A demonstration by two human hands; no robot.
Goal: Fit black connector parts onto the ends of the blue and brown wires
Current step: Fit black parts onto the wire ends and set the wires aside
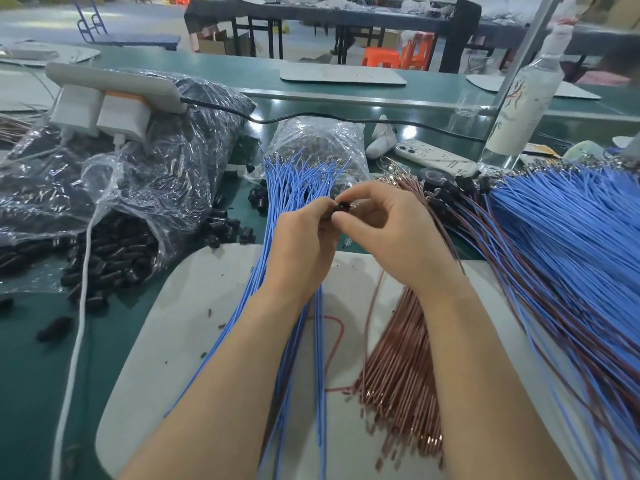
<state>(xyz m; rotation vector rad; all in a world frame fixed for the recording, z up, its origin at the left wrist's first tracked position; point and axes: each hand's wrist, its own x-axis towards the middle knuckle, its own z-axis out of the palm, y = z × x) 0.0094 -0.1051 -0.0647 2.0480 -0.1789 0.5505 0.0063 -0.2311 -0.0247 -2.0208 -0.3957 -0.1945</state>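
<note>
One head-worn wide view — facing forward and down; close above the table [24,375].

Brightly, evenly lit from above. Glaring white off the plastic bags [194,133] and the green table [311,105] beyond. Softly shadowed on the white mat [194,306]. Bent at the edges, wide-angle; slightly soft throughout.

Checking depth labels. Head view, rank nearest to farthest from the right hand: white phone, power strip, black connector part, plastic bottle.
1. black connector part, pinched by the right hand
2. white phone, just behind
3. plastic bottle, back right
4. power strip, back left
</note>
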